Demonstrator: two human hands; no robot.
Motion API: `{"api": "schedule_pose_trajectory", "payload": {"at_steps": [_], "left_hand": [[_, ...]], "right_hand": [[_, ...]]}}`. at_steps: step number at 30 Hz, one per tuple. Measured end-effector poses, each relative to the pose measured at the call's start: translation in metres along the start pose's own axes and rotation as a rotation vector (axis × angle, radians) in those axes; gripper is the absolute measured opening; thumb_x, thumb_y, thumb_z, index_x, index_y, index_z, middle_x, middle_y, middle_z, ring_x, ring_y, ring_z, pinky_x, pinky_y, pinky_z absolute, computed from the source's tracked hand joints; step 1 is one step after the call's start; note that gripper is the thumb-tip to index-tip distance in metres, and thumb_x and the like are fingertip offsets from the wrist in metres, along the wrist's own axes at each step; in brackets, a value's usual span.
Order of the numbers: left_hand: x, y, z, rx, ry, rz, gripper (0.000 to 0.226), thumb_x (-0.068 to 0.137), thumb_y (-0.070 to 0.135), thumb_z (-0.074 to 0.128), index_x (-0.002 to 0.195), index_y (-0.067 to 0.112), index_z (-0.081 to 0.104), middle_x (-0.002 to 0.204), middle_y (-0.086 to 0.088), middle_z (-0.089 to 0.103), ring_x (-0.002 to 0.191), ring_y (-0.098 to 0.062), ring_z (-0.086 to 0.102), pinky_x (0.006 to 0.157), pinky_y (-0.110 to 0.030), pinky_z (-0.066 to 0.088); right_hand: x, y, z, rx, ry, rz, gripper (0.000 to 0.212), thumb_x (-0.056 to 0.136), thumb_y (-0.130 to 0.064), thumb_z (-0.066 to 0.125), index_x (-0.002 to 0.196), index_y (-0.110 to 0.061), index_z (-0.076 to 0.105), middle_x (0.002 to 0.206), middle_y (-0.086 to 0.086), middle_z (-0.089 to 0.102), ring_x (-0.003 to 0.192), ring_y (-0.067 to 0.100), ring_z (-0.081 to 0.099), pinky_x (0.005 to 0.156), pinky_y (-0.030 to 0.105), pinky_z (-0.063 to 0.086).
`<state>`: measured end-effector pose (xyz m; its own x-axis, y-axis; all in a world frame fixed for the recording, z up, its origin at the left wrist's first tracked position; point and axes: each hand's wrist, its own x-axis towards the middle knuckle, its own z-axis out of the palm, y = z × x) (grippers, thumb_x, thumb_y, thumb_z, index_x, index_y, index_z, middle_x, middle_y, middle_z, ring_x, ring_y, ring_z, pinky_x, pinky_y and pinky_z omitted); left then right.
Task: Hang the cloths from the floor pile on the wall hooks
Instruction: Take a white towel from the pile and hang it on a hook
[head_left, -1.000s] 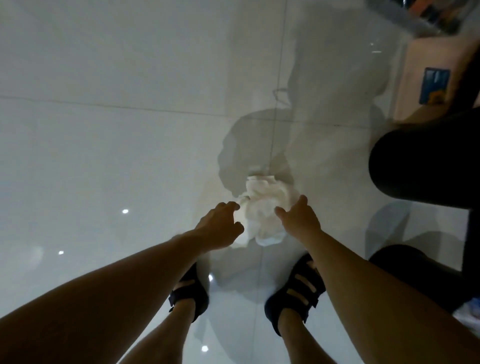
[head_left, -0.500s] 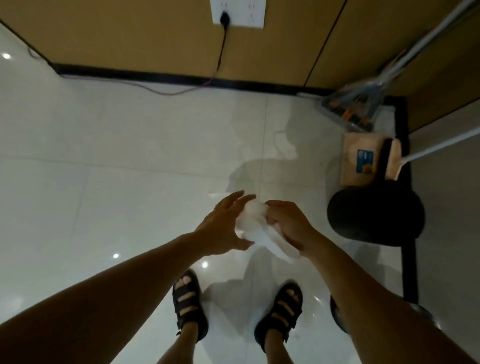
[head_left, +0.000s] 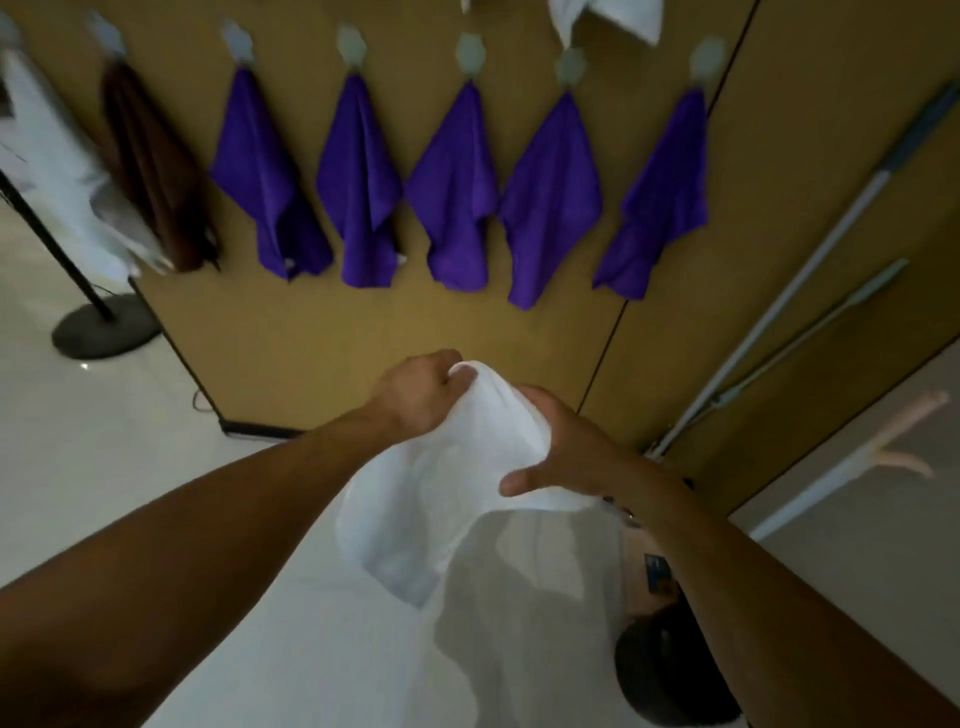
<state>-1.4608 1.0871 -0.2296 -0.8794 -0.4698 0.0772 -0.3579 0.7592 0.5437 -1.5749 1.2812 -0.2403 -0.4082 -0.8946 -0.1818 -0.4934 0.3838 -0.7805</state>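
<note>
One white cloth (head_left: 441, 499) was held in the air before the wall (head_left: 363, 332), below the row of hooks (head_left: 470, 54). The left hand (head_left: 415, 395) curled its fingers over the cloth's top edge; the right hand (head_left: 561, 452) clasped its right side, thumb on the near face. Five purple cloths (head_left: 452, 192) hung from the hooks above.

dim, motion-blurred, wide-angle warped edges

Left forearm (head_left: 208, 545) and right forearm (head_left: 753, 571) are bare (likewise left hand (head_left: 415, 395) and right hand (head_left: 566, 452)).
</note>
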Motion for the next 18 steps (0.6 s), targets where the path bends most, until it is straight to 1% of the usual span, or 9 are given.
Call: {"api": "schedule_pose_trajectory", "payload": {"at_steps": [1, 2, 5, 7, 10, 13, 15, 17, 18], "left_hand": [[0.004, 0.009, -0.022, 0.01, 0.021, 0.016, 0.029, 0.098, 0.048, 0.037, 0.085, 0.026, 0.052, 0.092, -0.003, 0.065, 0.089, -0.028, 0.058, 0.076, -0.034, 0.045], [0.006, 0.016, -0.042, 0.018, 0.049, 0.024, 0.03, 0.097, 0.049, 0.039, 0.08, 0.026, 0.05, 0.087, -0.002, 0.063, 0.087, -0.027, 0.057, 0.075, -0.034, 0.044], [0.002, 0.026, -0.089, 0.048, 0.102, 0.04, 0.038, 0.092, 0.053, 0.049, 0.067, 0.025, 0.047, 0.067, 0.006, 0.052, 0.076, -0.023, 0.054, 0.064, -0.03, 0.036], [-0.006, 0.027, -0.113, 0.096, 0.055, 0.07, 0.043, 0.089, 0.058, 0.051, 0.062, 0.026, 0.047, 0.062, 0.01, 0.048, 0.069, -0.018, 0.051, 0.055, -0.027, 0.032], [-0.017, 0.029, -0.138, 0.221, -0.033, 0.068, 0.041, 0.089, 0.059, 0.052, 0.064, 0.027, 0.049, 0.068, 0.009, 0.051, 0.075, -0.019, 0.053, 0.055, -0.027, 0.032], [-0.024, 0.028, -0.152, 0.214, -0.097, 0.02, 0.04, 0.091, 0.056, 0.051, 0.096, 0.017, 0.062, 0.097, -0.003, 0.058, 0.098, -0.026, 0.058, 0.076, -0.031, 0.042], [-0.029, 0.036, -0.151, 0.203, -0.121, 0.028, 0.045, 0.091, 0.051, 0.054, 0.115, 0.013, 0.059, 0.11, -0.004, 0.059, 0.106, -0.025, 0.057, 0.085, -0.032, 0.044], [-0.032, 0.054, -0.143, 0.067, -0.135, 0.103, 0.044, 0.088, 0.048, 0.06, 0.114, 0.014, 0.056, 0.112, -0.003, 0.061, 0.107, -0.024, 0.058, 0.091, -0.035, 0.046], [-0.035, 0.066, -0.141, -0.096, -0.132, 0.143, 0.044, 0.083, 0.048, 0.064, 0.112, 0.016, 0.056, 0.11, -0.001, 0.064, 0.105, -0.022, 0.061, 0.091, -0.036, 0.048]], "right_hand": [[0.001, -0.016, -0.008, -0.138, 0.077, -0.031, 0.093, 0.059, -0.046, 0.084, 0.137, -0.044, 0.034, 0.132, -0.018, 0.049, 0.116, 0.006, 0.051, 0.091, 0.027, 0.047], [0.003, -0.03, -0.017, -0.199, 0.191, -0.042, 0.081, 0.067, -0.036, 0.079, 0.137, -0.035, 0.037, 0.128, -0.01, 0.052, 0.112, 0.013, 0.053, 0.09, 0.031, 0.047], [-0.002, -0.064, -0.044, 0.004, 0.533, -0.07, 0.02, 0.083, -0.016, 0.069, 0.098, -0.026, 0.06, 0.091, -0.006, 0.064, 0.084, 0.014, 0.061, 0.068, 0.023, 0.047], [-0.006, -0.086, -0.058, 0.139, 0.678, -0.09, 0.021, 0.083, -0.014, 0.071, 0.078, -0.032, 0.06, 0.076, -0.011, 0.063, 0.07, 0.006, 0.058, 0.059, 0.014, 0.044], [-0.011, -0.115, -0.072, 0.378, 0.837, -0.056, 0.017, 0.086, -0.021, 0.068, 0.071, -0.026, 0.061, 0.07, -0.009, 0.062, 0.068, 0.009, 0.056, 0.058, 0.019, 0.046], [-0.015, -0.139, -0.073, 0.43, 0.862, -0.046, 0.027, 0.094, -0.03, 0.059, 0.072, -0.014, 0.059, 0.068, -0.001, 0.056, 0.066, 0.011, 0.049, 0.059, 0.027, 0.04], [-0.015, -0.156, -0.065, 0.398, 0.823, -0.096, 0.029, 0.097, -0.033, 0.053, 0.079, -0.01, 0.06, 0.07, 0.0, 0.053, 0.066, 0.011, 0.046, 0.061, 0.028, 0.038], [-0.014, -0.175, -0.056, 0.332, 0.771, -0.162, 0.03, 0.098, -0.033, 0.051, 0.087, -0.006, 0.062, 0.075, 0.001, 0.057, 0.069, 0.01, 0.05, 0.063, 0.024, 0.041], [-0.014, -0.185, -0.053, 0.285, 0.742, -0.2, 0.03, 0.098, -0.033, 0.051, 0.087, -0.007, 0.062, 0.076, 0.001, 0.06, 0.07, 0.009, 0.052, 0.065, 0.024, 0.042]]}}
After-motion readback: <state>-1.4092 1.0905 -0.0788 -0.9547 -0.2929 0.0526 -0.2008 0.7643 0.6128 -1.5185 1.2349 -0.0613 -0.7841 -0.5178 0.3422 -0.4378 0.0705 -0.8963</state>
